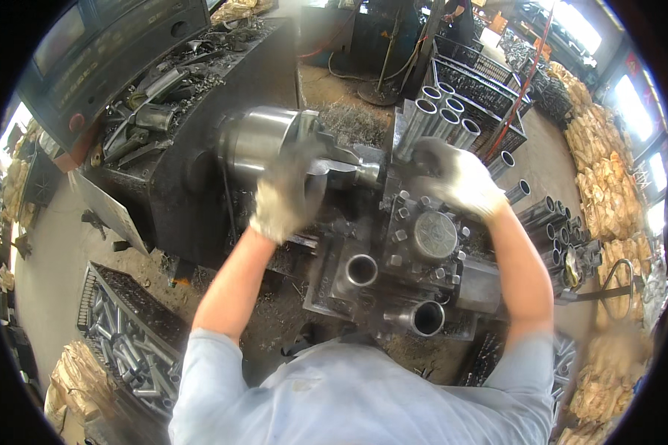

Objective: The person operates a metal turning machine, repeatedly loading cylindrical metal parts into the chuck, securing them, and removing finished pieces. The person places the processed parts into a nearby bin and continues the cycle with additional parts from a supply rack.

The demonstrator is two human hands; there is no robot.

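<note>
My left hand [286, 194], in a dirty pale work glove, is at the jaws of a shiny lathe chuck [258, 137]. Its fingers are smeared by motion, so what they hold, if anything, does not show. A bright metal part [367, 173] points out to the right of the jaws. My right hand [464, 176], gloved as well, is over the tool post [435, 236], its blackened fingers curled and blurred beside several upright metal tubes [424, 107]. Whether those fingers grip anything is unclear. Two more tubes, one short [361, 271] and one lying [427, 317], rest on the machine nearer me.
The lathe's headstock [193, 148] carries loose tools and metal chips on top. Black crates [475, 81] stand at the back right. More tubes [553, 222] stand at the right. A crate of metal parts [130, 334] is on the floor at lower left. Brown wrapped stacks [601, 185] line the right wall.
</note>
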